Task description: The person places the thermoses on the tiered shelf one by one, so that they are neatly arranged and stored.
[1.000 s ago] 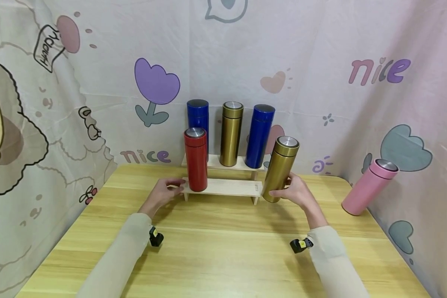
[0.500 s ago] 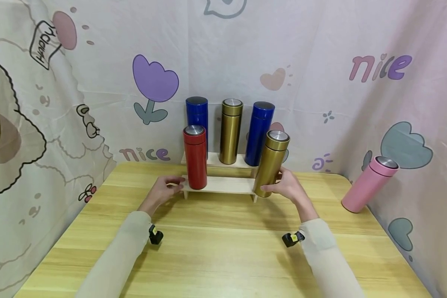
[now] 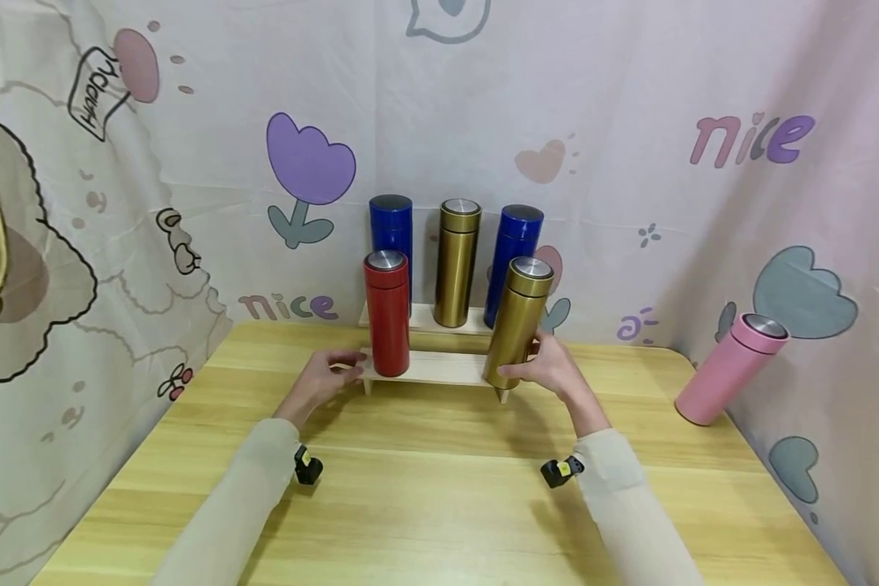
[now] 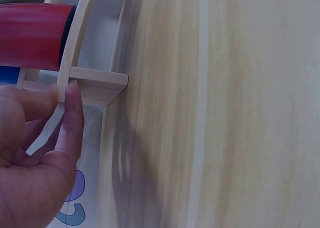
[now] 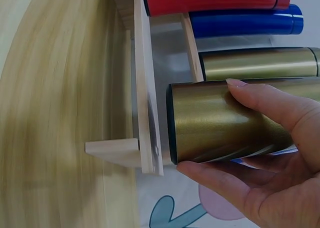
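Note:
My right hand [image 3: 553, 370] grips a gold thermos bottle [image 3: 518, 325] low on its body, thumb on one side and fingers on the other. The bottle leans slightly right over the right end of the lower step of a two-tier wooden rack [image 3: 447, 366]. In the right wrist view, a narrow gap shows between the bottle's dark base [image 5: 171, 123] and the board. My left hand [image 3: 321, 381] pinches the left end of that lower board; its fingertips [image 4: 73, 85] meet the wood in the left wrist view. Close beside it, a red thermos bottle [image 3: 388, 317] stands upright on the board.
On the upper step stand a blue bottle [image 3: 391, 216] behind the red one, a second gold bottle [image 3: 456, 268] and another blue bottle [image 3: 516, 236], partly covered. A pink bottle [image 3: 728, 370] stands at the table's right edge. A printed curtain [image 3: 601, 98] hangs behind.
My right hand has carried the gold bottle left, from beside the rack to over the lower step's right end. My left hand has stayed at the left end.

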Demonstrator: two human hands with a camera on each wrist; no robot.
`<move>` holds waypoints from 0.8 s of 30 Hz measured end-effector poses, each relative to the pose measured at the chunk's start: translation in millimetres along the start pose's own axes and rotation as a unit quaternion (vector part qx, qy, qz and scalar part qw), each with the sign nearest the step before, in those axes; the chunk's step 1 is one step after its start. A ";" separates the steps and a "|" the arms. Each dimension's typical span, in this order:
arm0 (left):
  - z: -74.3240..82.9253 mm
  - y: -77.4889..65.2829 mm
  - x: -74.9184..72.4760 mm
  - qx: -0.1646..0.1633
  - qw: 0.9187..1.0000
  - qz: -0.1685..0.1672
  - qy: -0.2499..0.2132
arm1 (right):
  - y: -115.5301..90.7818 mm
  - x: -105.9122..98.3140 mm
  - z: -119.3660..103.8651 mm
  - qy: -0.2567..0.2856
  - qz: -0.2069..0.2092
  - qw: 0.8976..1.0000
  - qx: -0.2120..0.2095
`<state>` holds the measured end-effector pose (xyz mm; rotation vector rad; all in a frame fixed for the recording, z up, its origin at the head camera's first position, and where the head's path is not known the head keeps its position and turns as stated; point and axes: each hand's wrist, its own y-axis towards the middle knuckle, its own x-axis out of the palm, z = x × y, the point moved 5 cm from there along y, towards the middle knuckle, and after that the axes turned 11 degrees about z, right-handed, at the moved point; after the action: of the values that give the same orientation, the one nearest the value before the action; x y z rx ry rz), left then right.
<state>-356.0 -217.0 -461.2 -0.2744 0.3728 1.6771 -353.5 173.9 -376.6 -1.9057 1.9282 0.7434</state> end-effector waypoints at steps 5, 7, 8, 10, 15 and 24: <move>-0.8 0.0 -0.2 -0.001 1.000 0.000 -0.001 | 2.6 7.5 -3.0 0.010 -0.001 1.000 -0.005; -0.2 0.0 0.0 0.000 1.000 -0.003 0.002 | 3.1 9.5 -4.2 0.009 0.001 1.000 -0.004; -0.1 0.2 0.1 0.001 1.000 -0.004 0.004 | 3.4 10.4 -5.1 0.008 0.002 1.000 -0.004; -0.1 0.8 0.3 0.002 1.000 -0.006 0.008 | 4.0 11.7 -6.7 0.000 0.005 1.000 -0.003; 1.8 1.9 0.9 0.007 1.000 -0.005 0.007 | 6.5 15.1 -11.1 -0.015 0.006 1.000 0.002; 3.2 1.1 -1.0 0.005 1.000 -0.005 0.014 | 12.0 25.6 -19.7 -0.034 0.009 0.999 -0.004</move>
<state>-356.8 -216.7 -457.8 -0.2914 0.3992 1.6626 -364.2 141.3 -373.7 -1.8464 1.9063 0.8123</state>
